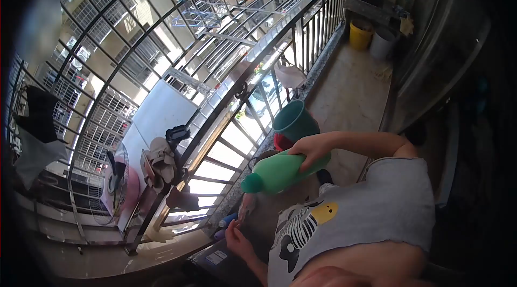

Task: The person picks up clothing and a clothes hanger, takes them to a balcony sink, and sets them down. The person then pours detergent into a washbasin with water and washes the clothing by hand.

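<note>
A light green plastic bottle [285,172] with a darker green top lies tilted in my right hand [312,150], its top pointing down and to the left. The fingers wrap around the bottle's body near its base. Lower down, my left hand [238,241] is held apart from the bottle, fingers curled in, with the tips close together. Whatever may be between them is too small to make out. Just beyond its fingertips stand small blue and purple containers [226,220]. A pale pinkish shape [247,206] beneath the bottle's top is unclear.
A teal bucket [295,120] and a red container [281,142] stand beyond the bottle. Along the left runs a metal railing [269,52], with shoes [160,163] and a pink fan [121,195] outside it. Yellow [360,35] and grey buckets [381,44] stand at the far end.
</note>
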Motion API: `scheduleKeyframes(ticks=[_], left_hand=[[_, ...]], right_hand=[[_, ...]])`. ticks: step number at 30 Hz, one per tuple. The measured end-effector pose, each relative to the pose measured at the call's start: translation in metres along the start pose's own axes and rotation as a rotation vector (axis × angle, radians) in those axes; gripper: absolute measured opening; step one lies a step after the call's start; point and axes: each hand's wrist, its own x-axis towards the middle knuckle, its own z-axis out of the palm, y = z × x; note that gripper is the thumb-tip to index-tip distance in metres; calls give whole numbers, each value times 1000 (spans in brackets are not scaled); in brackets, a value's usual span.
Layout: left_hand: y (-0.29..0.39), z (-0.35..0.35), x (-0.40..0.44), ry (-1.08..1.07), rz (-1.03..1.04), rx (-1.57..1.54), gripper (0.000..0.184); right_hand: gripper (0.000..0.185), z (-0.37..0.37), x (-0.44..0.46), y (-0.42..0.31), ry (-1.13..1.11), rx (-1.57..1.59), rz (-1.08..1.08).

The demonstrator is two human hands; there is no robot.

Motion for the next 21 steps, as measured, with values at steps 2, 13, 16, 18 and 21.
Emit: scheduleKeyframes(ticks=[2, 13, 16, 18, 21], left_hand=[[27, 54, 23, -150, 53, 80, 25], [19, 470, 86, -713, -18, -53, 28], [24, 528, 76, -791, -262, -47, 30], [33, 561, 80, -828, -269, -38, 29], [55, 616, 105, -878, -193, 117, 29]], right_hand=[[46, -27, -58, 34, 163, 97, 56], [42, -156, -298, 185, 704, 161, 296], [45, -202, -352, 217, 828, 300, 383], [47, -224, -384, 246, 915, 387, 423], [48, -262, -418, 287, 1029, 449, 422]])
